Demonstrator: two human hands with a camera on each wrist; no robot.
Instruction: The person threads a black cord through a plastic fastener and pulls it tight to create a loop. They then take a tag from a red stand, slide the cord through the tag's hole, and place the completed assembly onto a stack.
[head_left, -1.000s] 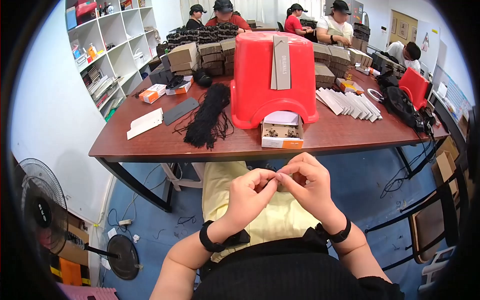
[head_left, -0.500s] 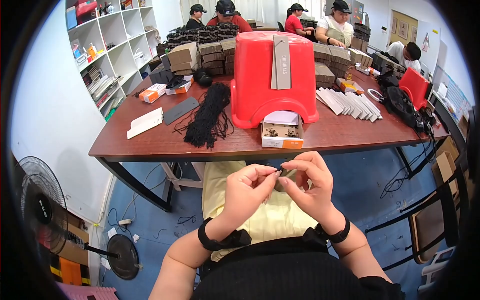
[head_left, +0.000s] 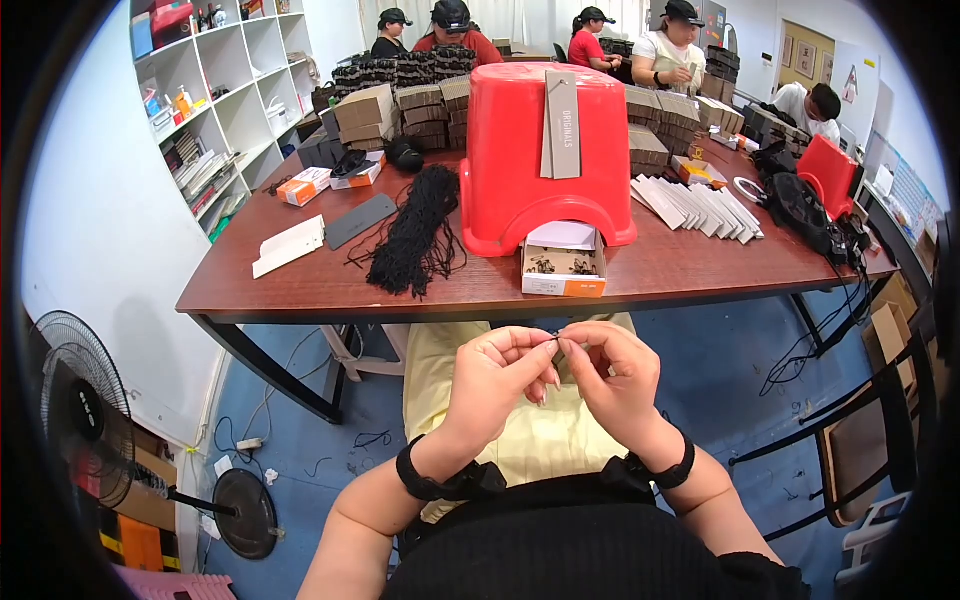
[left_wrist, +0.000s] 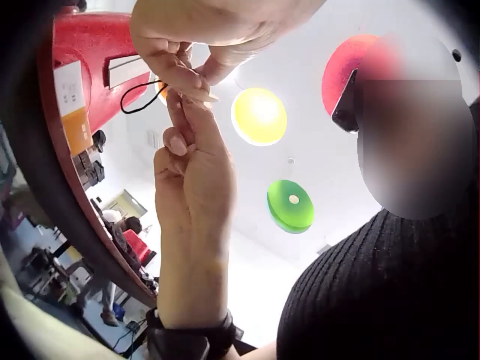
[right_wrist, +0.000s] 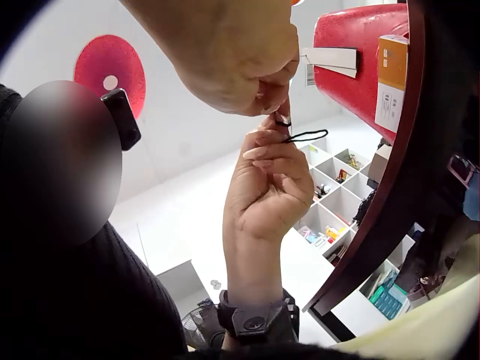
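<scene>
Both hands meet over my lap, just below the table's front edge [head_left: 400, 300]. My left hand [head_left: 540, 352] and right hand [head_left: 575, 350] pinch a thin black cord [head_left: 558, 338] between thumb and fingertips, tips almost touching. In the left wrist view the left hand [left_wrist: 184, 94] rises from below and the cord [left_wrist: 139, 97] forms a small loop to its left. The right wrist view has the right hand [right_wrist: 274, 131] pinching the cord [right_wrist: 304, 136], whose loop sticks out to the right under the left hand [right_wrist: 232, 52].
On the brown table stands an upturned red stool [head_left: 545, 170] with grey tags [head_left: 562, 125] on it. In front of it is an open box of small parts [head_left: 563, 265]. A bundle of black cords [head_left: 415, 235] and fanned white tags [head_left: 700, 205] flank it. People work at the far side. A fan [head_left: 80, 420] stands at the left.
The hands have shifted slightly and the fingers have reworked their pinch on the cord; the right hand's fingers have closed in toward the left hand's tips.
</scene>
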